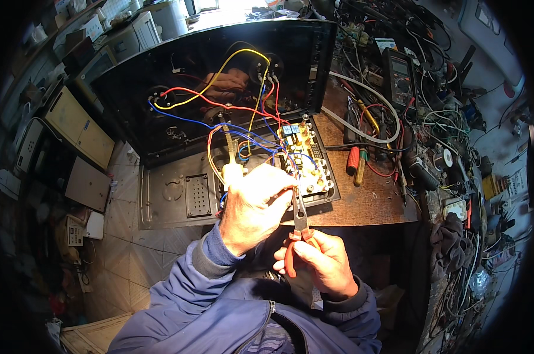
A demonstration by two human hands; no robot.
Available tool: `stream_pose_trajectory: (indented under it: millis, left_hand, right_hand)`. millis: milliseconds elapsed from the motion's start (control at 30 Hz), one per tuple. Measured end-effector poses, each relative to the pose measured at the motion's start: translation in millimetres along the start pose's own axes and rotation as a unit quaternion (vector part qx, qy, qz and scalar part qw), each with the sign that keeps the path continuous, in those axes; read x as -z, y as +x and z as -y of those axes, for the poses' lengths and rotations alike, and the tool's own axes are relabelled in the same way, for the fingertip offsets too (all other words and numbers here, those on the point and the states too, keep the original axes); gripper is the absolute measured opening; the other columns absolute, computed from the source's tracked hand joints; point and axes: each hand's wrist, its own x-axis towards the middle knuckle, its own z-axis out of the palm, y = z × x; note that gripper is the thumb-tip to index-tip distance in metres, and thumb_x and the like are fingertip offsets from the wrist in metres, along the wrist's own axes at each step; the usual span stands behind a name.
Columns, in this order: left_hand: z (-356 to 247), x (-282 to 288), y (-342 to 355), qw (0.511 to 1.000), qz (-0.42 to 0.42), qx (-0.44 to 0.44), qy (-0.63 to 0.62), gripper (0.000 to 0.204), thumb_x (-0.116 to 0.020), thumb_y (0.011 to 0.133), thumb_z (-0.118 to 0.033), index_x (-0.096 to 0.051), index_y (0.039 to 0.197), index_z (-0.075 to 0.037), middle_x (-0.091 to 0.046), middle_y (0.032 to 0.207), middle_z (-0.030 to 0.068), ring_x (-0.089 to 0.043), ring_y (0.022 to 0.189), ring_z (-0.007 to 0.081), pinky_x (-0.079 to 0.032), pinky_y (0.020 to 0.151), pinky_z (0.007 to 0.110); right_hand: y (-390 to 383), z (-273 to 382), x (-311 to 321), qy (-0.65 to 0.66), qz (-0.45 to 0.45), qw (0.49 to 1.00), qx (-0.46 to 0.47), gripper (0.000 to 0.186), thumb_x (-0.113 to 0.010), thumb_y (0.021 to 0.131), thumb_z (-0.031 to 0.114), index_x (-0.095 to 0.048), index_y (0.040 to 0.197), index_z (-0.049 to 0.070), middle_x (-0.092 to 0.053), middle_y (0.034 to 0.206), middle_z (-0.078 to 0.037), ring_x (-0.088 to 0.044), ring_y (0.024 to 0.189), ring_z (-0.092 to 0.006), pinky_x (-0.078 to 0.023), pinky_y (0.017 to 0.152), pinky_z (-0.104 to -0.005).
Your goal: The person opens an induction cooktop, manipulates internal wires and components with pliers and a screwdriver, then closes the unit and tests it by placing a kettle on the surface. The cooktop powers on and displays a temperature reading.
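My right hand (329,259): grasping pliers (301,222), on my side of the circuit board (305,143). My left hand (252,203): beside the board, hold unclear. Advised: tips steady, off the board.

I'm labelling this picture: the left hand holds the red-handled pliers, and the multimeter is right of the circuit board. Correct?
Only the side is wrong: the head view shows the right hand holding the red-handled pliers. The multimeter is right of the circuit board.

Observed digit shapes on the seven-segment display (315,151) of the circuit board (304,143); noted small markings on the multimeter (401,78) and white box (75,235), too small to read.
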Motion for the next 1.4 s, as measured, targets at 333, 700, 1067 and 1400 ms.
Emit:
stream_pose_trajectory:
  millis: [333,700,1067,1400]
  left_hand:
    - [0.3,1.5,-0.6,1.000,0.005,-0.010,0.022,0.015,-0.073,0.075,-0.002,-0.074,0.089,-0.007,-0.073,0.085,0.0057,-0.066,0.078,0.0204,-0.040,0.076,0.034]
    - [-0.8,0.9,-0.1,1.000,0.006,-0.017,0.025,0.015,-0.072,0.074,0.000,-0.074,0.088,-0.006,-0.072,0.084,0.0056,-0.066,0.077,0.0207,-0.041,0.075,0.033]
    - [2.9,-2.1,-3.9,1.000,-0.001,-0.008,0.001,0.012,-0.071,0.080,-0.002,-0.071,0.091,-0.006,-0.069,0.083,0.0066,-0.066,0.076,0.0243,-0.041,0.075,0.036]
    - [0.3,0.2,-3.0,1.000,0.011,-0.014,0.006,0.014,-0.071,0.080,-0.001,-0.071,0.092,-0.007,-0.068,0.083,0.0061,-0.066,0.077,0.0240,-0.041,0.076,0.036]
  right_hand:
    - [4.8,-5.3,-1.6,-0.015,-0.020,1.000,0.010,0.021,-0.057,0.104,0.011,-0.059,0.116,-0.006,-0.069,0.092,-0.017,-0.068,0.072,-0.0186,-0.059,0.073,-0.0347]
    - [3.2,-4.5,-3.3,-0.019,-0.033,0.999,0.006,0.022,-0.059,0.102,0.012,-0.059,0.114,-0.006,-0.069,0.090,-0.016,-0.068,0.070,-0.0188,-0.059,0.069,-0.0343]
    - [4.9,-5.2,-2.3,-0.037,-0.020,0.999,0.017,0.021,-0.058,0.103,0.013,-0.059,0.111,-0.007,-0.068,0.083,-0.014,-0.066,0.067,-0.0181,-0.058,0.068,-0.0334]
    - [4.0,-6.4,-3.9,-0.015,-0.027,0.999,0.015,0.020,-0.058,0.102,0.012,-0.059,0.109,-0.007,-0.067,0.081,-0.014,-0.066,0.067,-0.0186,-0.057,0.067,-0.0337]
